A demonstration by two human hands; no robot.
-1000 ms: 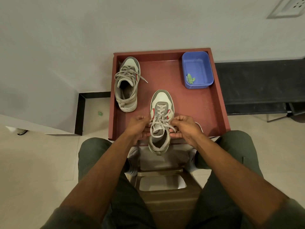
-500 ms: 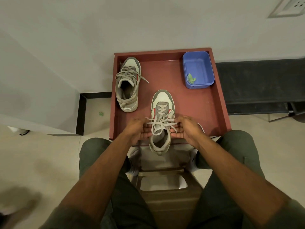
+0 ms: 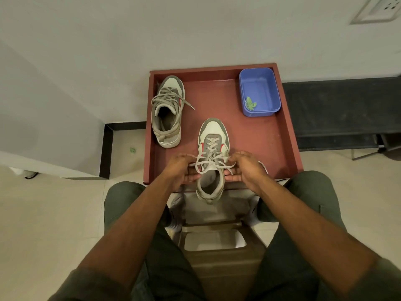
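A grey and white sneaker (image 3: 213, 135) lies at the near edge of the red-brown tray table (image 3: 256, 135), toe pointing away from me, heel hanging over the edge. My left hand (image 3: 181, 168) pinches the left lace end beside the shoe's collar. My right hand (image 3: 245, 165) pinches the right lace end on the other side. The laces (image 3: 211, 162) cross loosely between my hands above the tongue. The second sneaker (image 3: 167, 111) stands at the tray's far left with its laces slack.
A blue plastic tub (image 3: 259, 92) with a small green scrap inside sits in the tray's far right corner. My knees flank a brown plastic stool (image 3: 217, 242) below the tray. A dark bench (image 3: 338, 109) runs along the wall to the right.
My hands have drawn apart a little and pulled the lace ends outward across the shoe's opening. The shoe has stayed in place.
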